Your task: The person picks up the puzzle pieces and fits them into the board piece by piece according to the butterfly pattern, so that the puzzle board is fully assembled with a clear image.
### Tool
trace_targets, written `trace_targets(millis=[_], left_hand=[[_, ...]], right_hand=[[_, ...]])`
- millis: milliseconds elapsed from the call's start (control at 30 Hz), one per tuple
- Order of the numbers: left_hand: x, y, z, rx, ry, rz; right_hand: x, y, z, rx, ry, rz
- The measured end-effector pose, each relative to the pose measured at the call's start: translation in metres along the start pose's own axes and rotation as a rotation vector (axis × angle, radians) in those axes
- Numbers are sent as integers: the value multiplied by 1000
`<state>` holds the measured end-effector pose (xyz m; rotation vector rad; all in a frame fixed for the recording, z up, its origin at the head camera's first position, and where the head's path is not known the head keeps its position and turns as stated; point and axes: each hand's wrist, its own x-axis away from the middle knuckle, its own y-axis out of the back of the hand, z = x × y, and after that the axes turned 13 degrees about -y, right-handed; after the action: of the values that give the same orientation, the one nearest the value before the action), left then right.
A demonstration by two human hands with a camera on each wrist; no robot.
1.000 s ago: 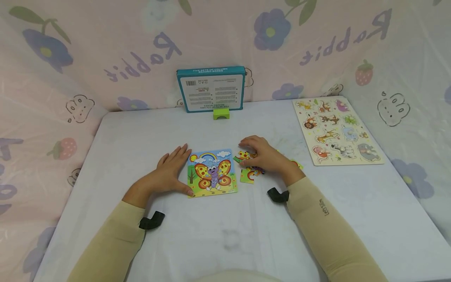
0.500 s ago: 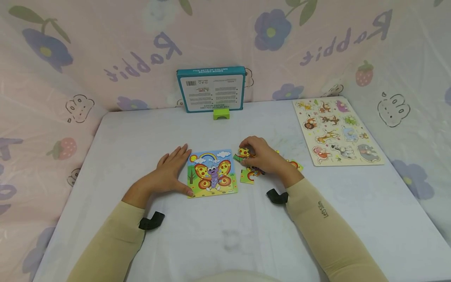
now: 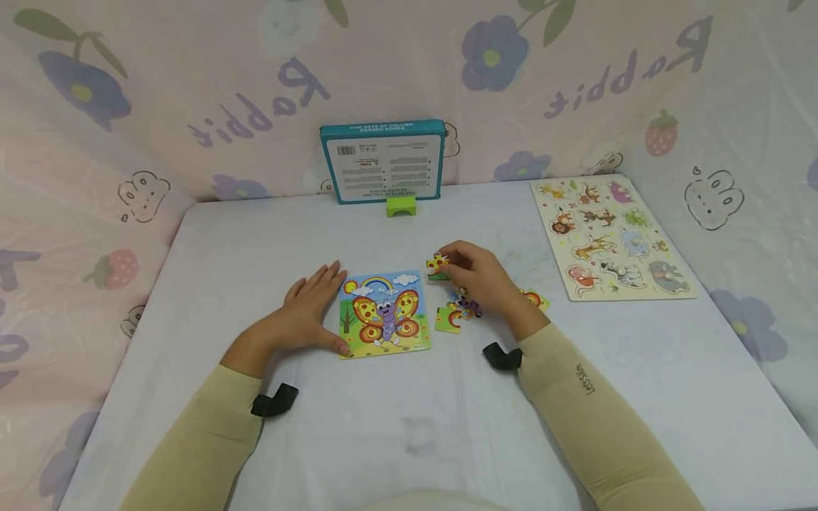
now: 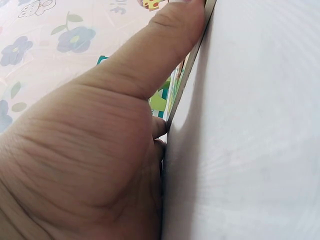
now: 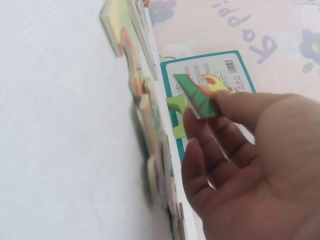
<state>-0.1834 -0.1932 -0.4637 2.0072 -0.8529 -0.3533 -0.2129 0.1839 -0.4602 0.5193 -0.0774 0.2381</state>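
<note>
A square butterfly picture board (image 3: pixel 386 287) lies on the white table in the head view. My left hand (image 3: pixel 300 312) rests along its left side with fingers spread, the thumb on the lower left corner. Just right of the board, my right hand (image 3: pixel 482 280) pinches a jigsaw puzzle piece (image 3: pixel 437 266) between thumb and fingers, raised off the table. The right wrist view shows that piece (image 5: pixel 197 97) tilted, its face green with a yellow, red-dotted part. Several loose puzzle pieces (image 3: pixel 449 319) lie beneath and beside my right hand, partly hidden by it.
Behind stands a teal-edged box (image 3: pixel 385 167) with a small green block (image 3: pixel 401 206) at its foot. To the right lies a wooden animal puzzle board (image 3: pixel 613 241). A printed cloth (image 3: pixel 396 71) hangs behind the table.
My right hand has picked a puzzle piece out of the loose pile and lifted it slightly, up and away from the others. The left hand and the butterfly board have stayed put.
</note>
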Motion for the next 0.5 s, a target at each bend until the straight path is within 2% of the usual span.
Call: trace_targets(millis=[133, 333, 500], left_hand=[[1, -2, 2, 8, -8, -13], [1, 1, -1, 8, -10, -11], [0, 2, -4, -2, 5, 6]], right_hand=[[-1, 0, -1, -53, 38, -6], [-1, -3, 2, -143, 39, 18], [2, -7, 8, -139, 37, 36]])
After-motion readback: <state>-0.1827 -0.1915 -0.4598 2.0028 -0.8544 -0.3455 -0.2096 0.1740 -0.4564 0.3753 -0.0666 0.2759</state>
